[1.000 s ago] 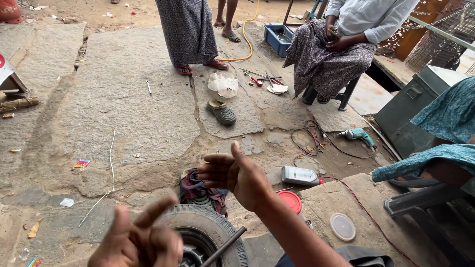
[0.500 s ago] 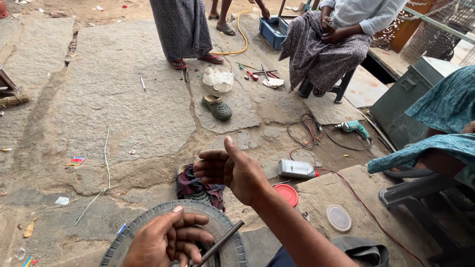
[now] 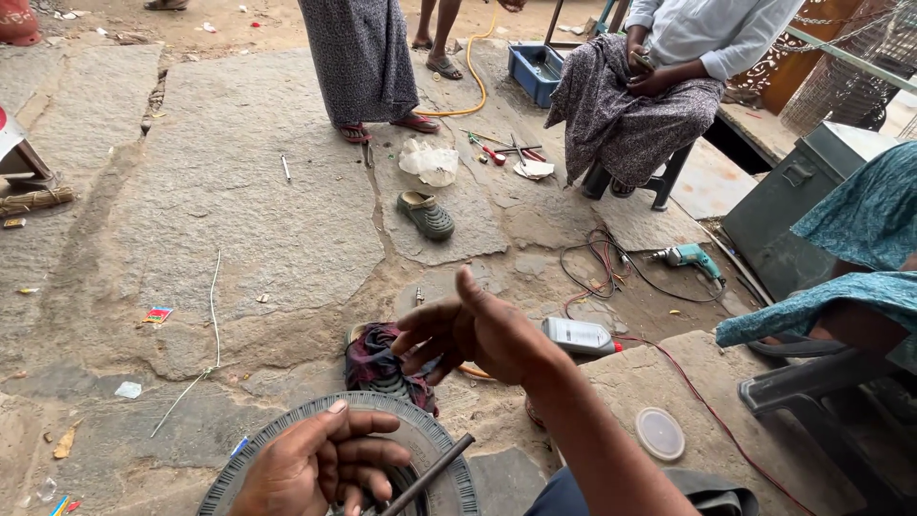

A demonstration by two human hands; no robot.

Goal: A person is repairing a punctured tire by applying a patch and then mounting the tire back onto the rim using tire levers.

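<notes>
A small black tyre [image 3: 250, 470] stands at the bottom of the head view, and my left hand [image 3: 320, 461] rests on its top with the fingers curled over the tread. A dark metal rod [image 3: 430, 473] leans across the tyre beside that hand. My right hand [image 3: 468, 334] hovers above the tyre with the fingers spread and nothing in it. Just below and behind it lies a dark patterned rag [image 3: 377, 361] on the stone floor.
A grey-white bottle [image 3: 578, 336], a white lid [image 3: 660, 433], a teal power drill [image 3: 690, 256] with looped cables, and a grey clog [image 3: 426, 215] lie on the stone slabs. One person sits on a stool [image 3: 659, 182] at the back; another stands nearby. A metal box [image 3: 807, 205] is at right.
My left hand dropped from raised and spread onto the top of the tyre, which has come further into view. My right hand stays raised and spread.
</notes>
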